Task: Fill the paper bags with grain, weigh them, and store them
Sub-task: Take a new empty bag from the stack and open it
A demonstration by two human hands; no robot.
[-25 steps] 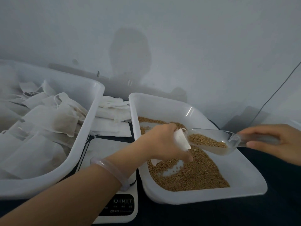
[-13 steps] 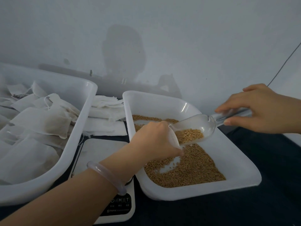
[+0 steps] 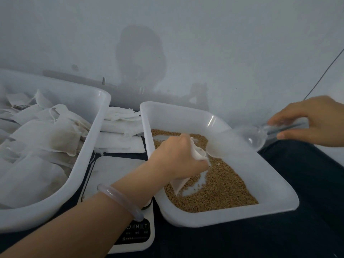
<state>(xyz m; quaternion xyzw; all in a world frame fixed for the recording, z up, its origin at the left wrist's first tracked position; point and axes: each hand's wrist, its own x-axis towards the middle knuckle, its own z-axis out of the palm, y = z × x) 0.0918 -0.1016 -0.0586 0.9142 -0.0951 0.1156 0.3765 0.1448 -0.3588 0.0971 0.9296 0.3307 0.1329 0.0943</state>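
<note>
My left hand (image 3: 175, 157) grips a small white paper bag (image 3: 197, 152) upright over the brown grain (image 3: 219, 185) in the white tray (image 3: 275, 185). The bag's mouth faces right. My right hand (image 3: 312, 121) holds the handle of a clear plastic scoop (image 3: 240, 140), tilted down with its lip at the bag's mouth. The scoop looks nearly empty. The bag's lower tip (image 3: 177, 185) pokes out under my left hand, above the grain.
A white digital scale (image 3: 115, 172) sits between the trays, partly under my left forearm. A large white tub (image 3: 78, 164) on the left holds several filled bags. A stack of empty bags (image 3: 121, 135) lies behind the scale. A wall stands close behind.
The scoop has tipped steeply against the bag's mouth and its grain has left it. My right hand rose from low right to higher up. My left hand stayed over the tray.
</note>
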